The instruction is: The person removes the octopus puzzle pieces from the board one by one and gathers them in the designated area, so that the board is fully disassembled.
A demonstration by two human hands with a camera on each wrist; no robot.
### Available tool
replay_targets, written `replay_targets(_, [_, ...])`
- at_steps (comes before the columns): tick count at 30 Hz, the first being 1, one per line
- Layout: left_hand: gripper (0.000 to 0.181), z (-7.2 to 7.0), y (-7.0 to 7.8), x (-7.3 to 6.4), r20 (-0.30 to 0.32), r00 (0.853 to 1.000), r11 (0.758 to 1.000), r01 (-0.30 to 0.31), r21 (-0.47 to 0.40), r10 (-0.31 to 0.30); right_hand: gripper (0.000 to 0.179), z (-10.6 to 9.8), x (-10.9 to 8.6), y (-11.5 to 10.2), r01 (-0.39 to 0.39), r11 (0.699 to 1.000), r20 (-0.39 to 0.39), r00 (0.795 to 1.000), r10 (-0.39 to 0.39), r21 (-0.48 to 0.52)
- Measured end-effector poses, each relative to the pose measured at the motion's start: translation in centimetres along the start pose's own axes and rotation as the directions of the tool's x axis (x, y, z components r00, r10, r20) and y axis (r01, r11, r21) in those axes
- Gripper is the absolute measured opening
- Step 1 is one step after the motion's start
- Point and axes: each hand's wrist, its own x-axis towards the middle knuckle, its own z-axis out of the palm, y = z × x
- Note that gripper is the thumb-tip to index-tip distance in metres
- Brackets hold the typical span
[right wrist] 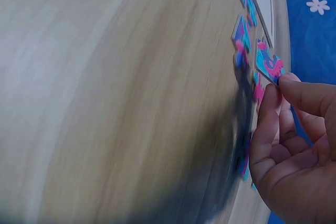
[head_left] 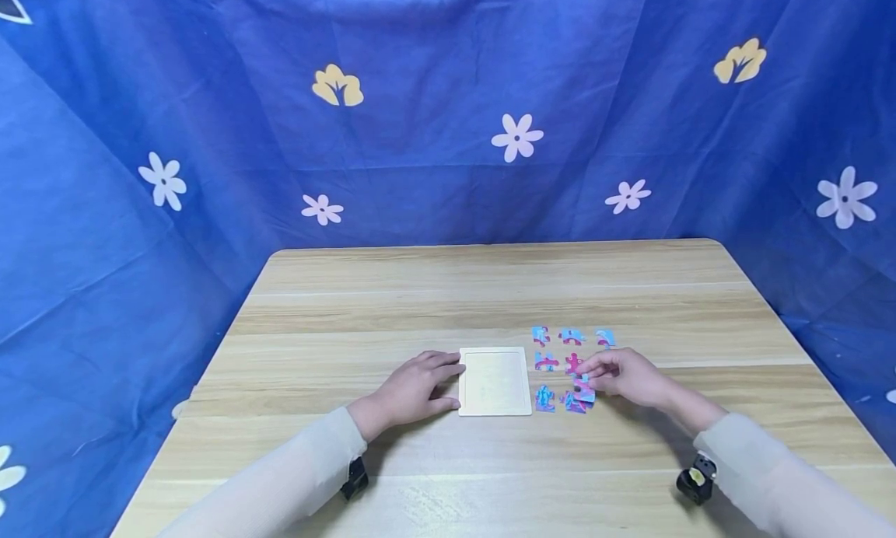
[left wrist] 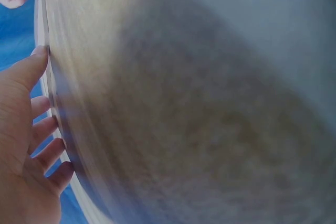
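My right hand pinches a pink and blue jigsaw puzzle piece between thumb and fingertips, lifted just above the other pieces. Straight fingers of my left hand touch the left edge of a square, pale puzzle tray lying flat on the table. Right of the tray lie several loose puzzle pieces in rough rows, among them a blue piece at the near left and another piece at the far right. The held piece partly covers a purple-blue one beneath it.
All of this lies on a light wood-grain table. A blue curtain with flower prints hangs behind and at both sides. Each wrist carries a small black camera, such as the right wrist camera.
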Motion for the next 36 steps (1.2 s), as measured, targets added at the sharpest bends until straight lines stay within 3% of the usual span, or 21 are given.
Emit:
replay_targets(10, [0.061, 0.0, -0.2, 0.0, -0.002, 1.0, 1.0, -0.002, 0.008, 0.002, 0.025, -1.7, -1.6, 1.4, -0.031, 0.999, 0.047, 0.998, 0.03, 0.022])
replay_targets(15, [0.06, 0.1, -0.2, 0.0, -0.008, 1.0, 1.0, -0.004, 0.006, 0.004, 0.025, -2.1, -2.1, 1.7, -0.038, 0.999, 0.059, 0.997, 0.039, -0.021])
replay_targets(36, [0.06, 0.0, -0.2, 0.1, -0.001, 1.0, 1.0, 0.0, 0.002, 0.0, 0.019, -2.2, -2.0, 1.7, -0.113, 0.993, 0.001, 0.994, 0.113, -0.041])
